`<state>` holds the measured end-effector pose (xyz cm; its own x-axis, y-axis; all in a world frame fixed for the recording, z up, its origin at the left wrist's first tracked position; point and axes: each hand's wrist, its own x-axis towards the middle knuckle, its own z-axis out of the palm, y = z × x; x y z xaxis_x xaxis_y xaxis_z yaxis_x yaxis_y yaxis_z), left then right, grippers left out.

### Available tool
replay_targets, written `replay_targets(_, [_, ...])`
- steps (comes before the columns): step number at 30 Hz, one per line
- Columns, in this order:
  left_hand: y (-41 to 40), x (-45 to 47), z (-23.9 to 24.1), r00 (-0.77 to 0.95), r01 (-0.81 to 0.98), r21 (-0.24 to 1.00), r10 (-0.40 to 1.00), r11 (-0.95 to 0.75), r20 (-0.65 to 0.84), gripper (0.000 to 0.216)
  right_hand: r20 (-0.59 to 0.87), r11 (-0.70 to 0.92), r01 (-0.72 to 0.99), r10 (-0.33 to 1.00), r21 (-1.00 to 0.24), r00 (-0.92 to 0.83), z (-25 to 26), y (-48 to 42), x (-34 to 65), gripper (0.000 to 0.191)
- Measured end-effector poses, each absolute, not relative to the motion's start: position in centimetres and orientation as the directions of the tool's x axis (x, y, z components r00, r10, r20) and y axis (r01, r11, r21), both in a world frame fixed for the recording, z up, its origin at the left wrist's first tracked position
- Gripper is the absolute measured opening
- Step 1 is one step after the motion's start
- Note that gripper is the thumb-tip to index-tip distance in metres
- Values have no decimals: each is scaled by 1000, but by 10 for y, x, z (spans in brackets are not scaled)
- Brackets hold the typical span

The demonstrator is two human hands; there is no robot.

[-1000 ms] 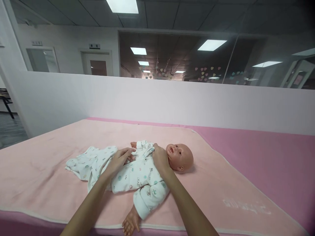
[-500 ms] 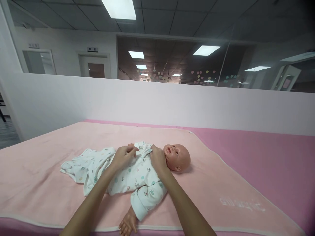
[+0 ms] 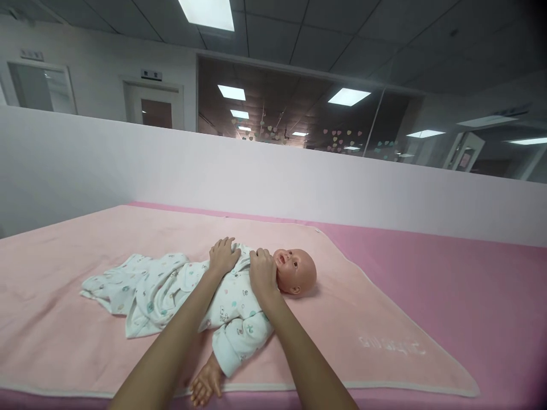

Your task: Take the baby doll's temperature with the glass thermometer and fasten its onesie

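A baby doll (image 3: pixel 294 270) lies on its back on a light pink blanket (image 3: pixel 363 319), head to the right. It wears a white romper (image 3: pixel 231 310) printed with small coloured shapes; the romper's legs lie loose and flat to the left. My left hand (image 3: pixel 223 255) rests on the romper at the doll's far shoulder, covering the far arm. My right hand (image 3: pixel 262 272) grips the romper's collar just under the doll's chin. The doll's bare near hand (image 3: pixel 205 386) sticks out of a sleeve by the blanket's front edge.
The blanket lies on a darker pink surface (image 3: pixel 470 285) that stretches to the right. A low white partition wall (image 3: pixel 273 176) runs behind it, with glass and office rooms beyond.
My left hand has slid from the doll's chest up to its far shoulder. My right hand stays at the collar. The view has shifted, so everything sits further left.
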<state>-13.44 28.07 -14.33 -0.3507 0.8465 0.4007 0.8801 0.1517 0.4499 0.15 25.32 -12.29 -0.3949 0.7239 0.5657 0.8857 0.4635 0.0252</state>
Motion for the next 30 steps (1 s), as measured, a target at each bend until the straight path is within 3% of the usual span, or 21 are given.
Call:
replay_targets(5, [286, -137, -143, -234, 936, 316, 943, 153, 235, 47, 566, 452, 888, 711, 87, -418, -118, 247, 6, 20])
replay_targets(15, [288, -135, -137, -251, 967, 126, 925, 223, 284, 65, 593, 537, 842, 661, 55, -460, -115, 252, 16, 23])
replay_targets(18, [278, -134, -135, -211, 973, 158, 921, 167, 327, 64, 585, 572, 820, 654, 32, -479, -115, 255, 17, 27])
replay_targets(24, [259, -138, -133, -218, 922, 361, 959, 142, 180, 62, 697, 662, 749, 540, -5, -472, -123, 262, 19, 33])
replay_targets(27, [258, -139, -132, -186, 932, 345, 962, 109, 201, 56, 825, 752, 659, 379, -11, -419, -112, 247, 18, 30])
replay_targets(30, [259, -138, -132, -176, 943, 318, 958, 98, 225, 52, 956, 858, 513, 171, -26, -238, -91, 207, 22, 30])
